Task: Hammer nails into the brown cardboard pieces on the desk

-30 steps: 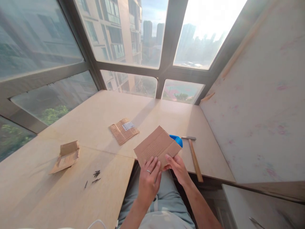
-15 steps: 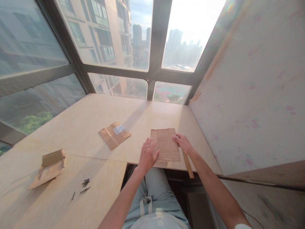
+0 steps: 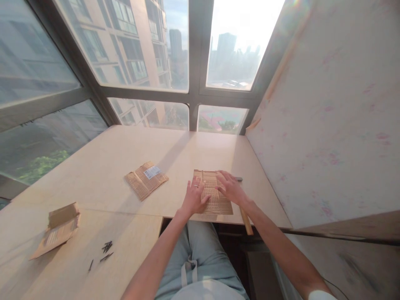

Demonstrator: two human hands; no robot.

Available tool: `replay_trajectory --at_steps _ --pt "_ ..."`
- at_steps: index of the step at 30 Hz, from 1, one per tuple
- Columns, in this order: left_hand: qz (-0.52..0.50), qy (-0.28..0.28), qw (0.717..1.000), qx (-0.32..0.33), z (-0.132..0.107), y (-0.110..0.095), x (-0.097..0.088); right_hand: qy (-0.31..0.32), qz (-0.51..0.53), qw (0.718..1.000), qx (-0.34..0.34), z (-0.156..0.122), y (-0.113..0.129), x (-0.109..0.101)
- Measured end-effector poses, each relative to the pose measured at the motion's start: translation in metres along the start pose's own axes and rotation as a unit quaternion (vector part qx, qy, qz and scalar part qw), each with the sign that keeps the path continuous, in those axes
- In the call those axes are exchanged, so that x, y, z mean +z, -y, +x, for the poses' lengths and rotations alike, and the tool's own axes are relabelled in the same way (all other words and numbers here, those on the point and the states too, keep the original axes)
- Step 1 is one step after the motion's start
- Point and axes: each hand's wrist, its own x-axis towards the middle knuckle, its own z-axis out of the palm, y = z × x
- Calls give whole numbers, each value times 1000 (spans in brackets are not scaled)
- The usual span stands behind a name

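Observation:
A sheet of ridged brown cardboard (image 3: 215,203), its middle marked with rows of small holes or dents, lies at the table's front edge. My left hand (image 3: 194,196) rests on its left side with fingers spread. On the upper right part of the sheet lies my right hand (image 3: 231,188), fingers stretched out and holding nothing. Beside the sheet, partly hidden under my right hand and wrist, is what looks like a hammer; its wooden handle (image 3: 246,221) sticks out past the table edge, and a grey metal end shows above.
Left of the sheet lies another cardboard piece (image 3: 146,180) with a white label. An open, folded cardboard piece (image 3: 59,229) stands farther left, near several dark nails or screws (image 3: 107,246). Windows (image 3: 150,112) border the table (image 3: 175,146) at the back; a patterned wall panel (image 3: 328,125) rises at right.
My right hand has moved left from the sheet's right edge onto its surface, its fingers now flat. My left hand stays on the sheet. The camera view has shifted slightly.

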Motion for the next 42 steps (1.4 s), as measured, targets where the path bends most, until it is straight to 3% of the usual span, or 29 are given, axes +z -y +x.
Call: replay_trajectory --at_steps 6,13,22,29,38,42 --pt "-8 30 1000 4 2 3 11 76 -7 996 -35 -3 0 20" --pt "4 14 1000 -2 -5 0 12 75 -3 997 -24 -11 -1 27" --pt "25 36 999 30 2 -3 -3 65 1 997 -31 -7 3 15" --pt "-19 25 999 43 -1 -5 1 57 14 997 -55 -13 12 11" --pt "-29 36 998 52 1 -6 -1 56 -2 997 -43 -9 10 13" --pt "-57 24 998 24 0 -3 2 27 38 999 -11 -16 3 20"
